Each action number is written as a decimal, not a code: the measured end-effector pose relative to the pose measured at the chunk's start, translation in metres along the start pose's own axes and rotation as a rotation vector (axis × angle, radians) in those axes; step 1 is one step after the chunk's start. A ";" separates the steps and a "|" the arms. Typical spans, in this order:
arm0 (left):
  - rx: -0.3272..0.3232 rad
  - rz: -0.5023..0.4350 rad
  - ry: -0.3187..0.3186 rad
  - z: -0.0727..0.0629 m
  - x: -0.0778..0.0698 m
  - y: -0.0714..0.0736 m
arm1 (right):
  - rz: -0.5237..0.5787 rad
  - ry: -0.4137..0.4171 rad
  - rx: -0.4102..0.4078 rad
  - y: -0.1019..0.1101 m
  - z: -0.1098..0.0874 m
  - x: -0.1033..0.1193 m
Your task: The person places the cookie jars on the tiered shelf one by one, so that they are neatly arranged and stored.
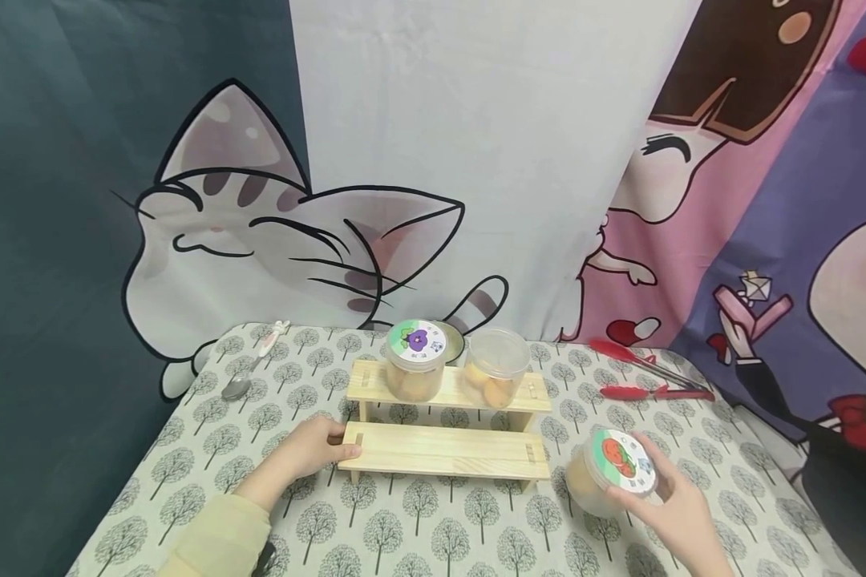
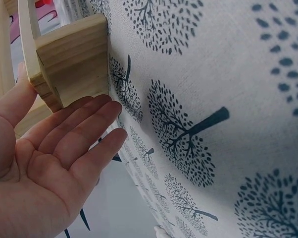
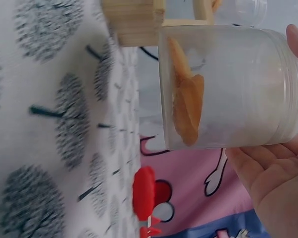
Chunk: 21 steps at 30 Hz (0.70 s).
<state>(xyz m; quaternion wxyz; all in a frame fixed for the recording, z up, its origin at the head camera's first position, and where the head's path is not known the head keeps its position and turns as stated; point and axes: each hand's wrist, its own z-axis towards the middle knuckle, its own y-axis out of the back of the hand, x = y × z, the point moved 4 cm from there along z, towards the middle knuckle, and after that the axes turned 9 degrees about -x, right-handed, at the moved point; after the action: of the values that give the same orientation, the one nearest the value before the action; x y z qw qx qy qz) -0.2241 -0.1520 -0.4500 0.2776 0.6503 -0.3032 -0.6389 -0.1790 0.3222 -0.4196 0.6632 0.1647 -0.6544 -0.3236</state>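
Observation:
My left hand (image 1: 312,449) grips the left end of the lower board of a two-step wooden rack (image 1: 447,450). In the left wrist view its thumb lies on the board, and the fingers (image 2: 84,129) extend beneath, beside the leg. To the right of the rack, my right hand (image 1: 669,505) holds a clear plastic jar (image 1: 592,481) around its lid, which carries a red fruit picture on green and white. Orange-brown pieces (image 3: 188,104) lie at the jar's bottom in the right wrist view. The jar tilts slightly and is close over the tablecloth.
On the upper step stand a jar with a purple flower lid (image 1: 414,365) and a clear jar (image 1: 496,369) with orange pieces. A round container (image 1: 451,340) is partly hidden behind them. A spoon (image 1: 248,373) lies back left, red-tipped tongs (image 1: 653,393) back right. Printed curtains hang behind.

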 end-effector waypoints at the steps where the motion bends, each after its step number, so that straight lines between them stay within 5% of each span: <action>1: -0.001 0.001 0.001 0.000 0.000 0.000 | 0.003 0.020 -0.010 0.000 0.000 0.004; 11: -0.001 0.002 0.000 -0.001 -0.001 0.001 | 0.029 0.237 -0.103 -0.006 0.001 0.035; 21: 0.000 0.011 0.000 0.001 0.000 0.000 | 0.068 0.354 -0.086 -0.019 0.002 0.060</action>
<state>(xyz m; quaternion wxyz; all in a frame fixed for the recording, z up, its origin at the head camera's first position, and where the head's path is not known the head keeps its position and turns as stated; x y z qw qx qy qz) -0.2251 -0.1522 -0.4504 0.2811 0.6486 -0.3067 -0.6374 -0.1888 0.2700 -0.3857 0.7851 0.1683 -0.5182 -0.2945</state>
